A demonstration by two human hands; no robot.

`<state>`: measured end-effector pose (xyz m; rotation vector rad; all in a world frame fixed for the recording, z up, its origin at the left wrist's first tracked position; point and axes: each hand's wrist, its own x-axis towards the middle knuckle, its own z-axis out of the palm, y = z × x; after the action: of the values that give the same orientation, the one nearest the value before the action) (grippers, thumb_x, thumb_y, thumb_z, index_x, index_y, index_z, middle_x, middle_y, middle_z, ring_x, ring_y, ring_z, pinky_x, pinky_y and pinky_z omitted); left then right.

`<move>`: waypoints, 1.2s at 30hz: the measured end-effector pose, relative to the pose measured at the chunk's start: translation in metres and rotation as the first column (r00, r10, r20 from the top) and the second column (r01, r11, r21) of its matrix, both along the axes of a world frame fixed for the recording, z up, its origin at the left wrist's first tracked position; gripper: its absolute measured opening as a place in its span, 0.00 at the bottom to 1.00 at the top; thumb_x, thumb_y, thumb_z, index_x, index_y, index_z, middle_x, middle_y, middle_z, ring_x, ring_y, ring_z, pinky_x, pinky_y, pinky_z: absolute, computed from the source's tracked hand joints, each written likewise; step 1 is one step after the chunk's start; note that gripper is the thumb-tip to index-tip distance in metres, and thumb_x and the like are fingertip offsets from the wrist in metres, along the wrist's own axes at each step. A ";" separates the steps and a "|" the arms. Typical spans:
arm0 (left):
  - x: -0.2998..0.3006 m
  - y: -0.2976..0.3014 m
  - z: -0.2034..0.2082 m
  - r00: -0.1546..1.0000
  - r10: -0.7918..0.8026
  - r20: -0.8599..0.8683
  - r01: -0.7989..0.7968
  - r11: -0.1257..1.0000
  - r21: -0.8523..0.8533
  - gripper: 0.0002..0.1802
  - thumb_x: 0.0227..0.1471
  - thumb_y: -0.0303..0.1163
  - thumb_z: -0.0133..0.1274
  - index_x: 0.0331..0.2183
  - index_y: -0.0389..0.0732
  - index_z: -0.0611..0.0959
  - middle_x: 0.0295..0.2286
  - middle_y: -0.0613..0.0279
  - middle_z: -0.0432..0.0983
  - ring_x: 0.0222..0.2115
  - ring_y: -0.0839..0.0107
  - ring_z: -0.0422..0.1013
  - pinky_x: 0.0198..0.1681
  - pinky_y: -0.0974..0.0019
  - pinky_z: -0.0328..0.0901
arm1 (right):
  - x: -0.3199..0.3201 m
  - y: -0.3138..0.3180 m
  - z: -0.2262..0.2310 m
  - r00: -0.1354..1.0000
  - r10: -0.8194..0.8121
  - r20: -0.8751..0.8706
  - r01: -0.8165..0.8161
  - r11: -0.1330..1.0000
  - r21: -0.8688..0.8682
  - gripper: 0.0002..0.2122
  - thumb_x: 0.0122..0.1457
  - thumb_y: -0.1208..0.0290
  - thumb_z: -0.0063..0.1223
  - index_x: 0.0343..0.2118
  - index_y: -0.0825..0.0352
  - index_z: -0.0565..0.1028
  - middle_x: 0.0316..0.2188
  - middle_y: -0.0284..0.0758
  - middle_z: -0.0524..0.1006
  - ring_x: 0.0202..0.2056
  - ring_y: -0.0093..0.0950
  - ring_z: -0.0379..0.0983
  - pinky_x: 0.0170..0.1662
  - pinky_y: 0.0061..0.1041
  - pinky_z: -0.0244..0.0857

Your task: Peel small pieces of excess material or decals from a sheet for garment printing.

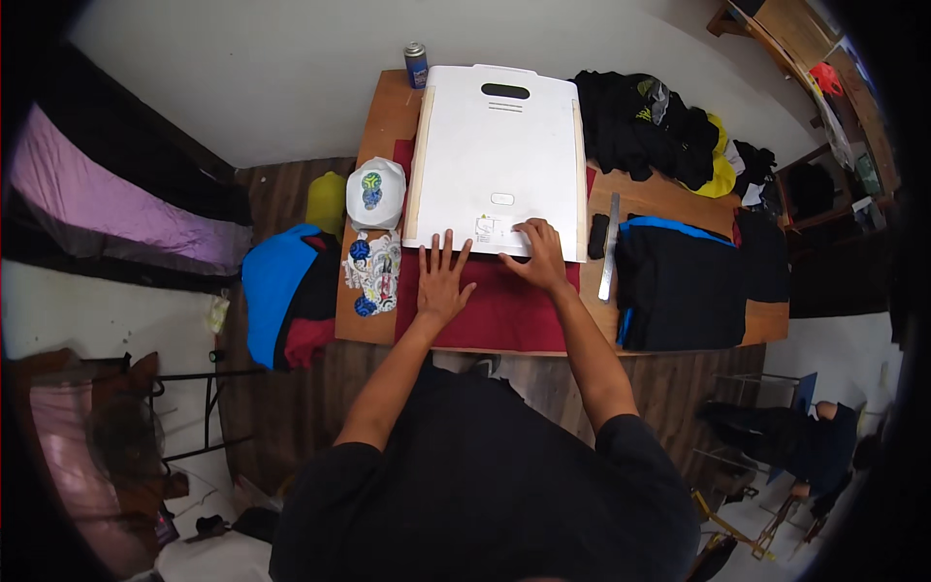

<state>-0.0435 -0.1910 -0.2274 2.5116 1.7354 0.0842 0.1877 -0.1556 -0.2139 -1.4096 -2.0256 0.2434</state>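
A large white board with a dark handle slot lies over a dark red cloth on the wooden table. Pale wooden strips run along its sides. My left hand is open, its fingers spread, palm over the cloth and fingertips at the board's near edge. My right hand rests on the near right part of the board; its fingers are bent and the thumb stands apart at the edge. Beside these fingers is a small printed diagram. What lies under the right palm is hidden.
Left of the board are a spray can, a white bag and several round stickers. On the right lie a metal ruler, folded black cloth and a dark clothes heap. A person is at lower right.
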 end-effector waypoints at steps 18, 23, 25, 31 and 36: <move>-0.206 0.109 -0.103 -0.173 0.622 0.764 -0.327 0.695 -0.640 0.17 0.54 0.44 0.51 0.35 0.38 0.76 0.25 0.64 0.76 0.21 0.79 0.68 0.20 0.77 0.59 | -0.042 -0.001 0.003 0.964 -0.250 0.091 0.263 0.948 -0.182 0.30 0.38 0.61 0.68 0.45 0.63 0.67 0.48 0.42 0.62 0.52 0.43 0.60 0.51 0.41 0.60; -0.186 0.138 -0.089 -0.054 0.859 0.510 -0.376 0.455 -0.807 0.34 0.44 0.46 0.62 0.47 0.42 0.63 0.25 0.60 0.72 0.20 0.76 0.70 0.20 0.74 0.62 | -0.039 -0.008 0.002 0.951 -0.297 0.090 0.310 0.916 -0.253 0.31 0.37 0.59 0.68 0.46 0.62 0.66 0.49 0.42 0.61 0.53 0.43 0.58 0.53 0.42 0.57; -0.206 0.147 -0.170 -0.061 0.787 0.615 -0.410 0.542 -0.734 0.34 0.43 0.41 0.62 0.48 0.42 0.62 0.26 0.58 0.72 0.22 0.74 0.71 0.20 0.72 0.64 | -0.046 -0.002 0.008 0.957 -0.278 0.081 0.289 0.922 -0.258 0.32 0.38 0.59 0.68 0.46 0.62 0.66 0.50 0.42 0.61 0.53 0.43 0.58 0.54 0.43 0.57; -0.179 0.145 -0.123 -0.182 0.675 0.715 -0.347 0.636 -0.689 0.34 0.41 0.25 0.58 0.50 0.41 0.61 0.26 0.58 0.71 0.28 0.69 0.71 0.26 0.68 0.69 | -0.035 -0.012 -0.003 0.941 -0.329 0.076 0.338 0.908 -0.249 0.31 0.39 0.58 0.67 0.47 0.62 0.66 0.50 0.42 0.61 0.54 0.44 0.57 0.54 0.44 0.56; -0.187 0.133 -0.085 -0.318 0.614 0.723 -0.320 0.648 -0.691 0.31 0.44 0.20 0.54 0.50 0.36 0.63 0.29 0.58 0.69 0.30 0.66 0.71 0.37 0.67 0.69 | -0.033 -0.010 -0.002 0.949 -0.308 0.069 0.316 0.921 -0.226 0.31 0.40 0.57 0.67 0.48 0.62 0.66 0.50 0.43 0.61 0.55 0.42 0.56 0.56 0.43 0.54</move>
<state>-0.2303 -0.0584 -0.3119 0.5264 1.5291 1.3349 0.1548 -0.1654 -0.2157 -1.8709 -1.8063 0.3306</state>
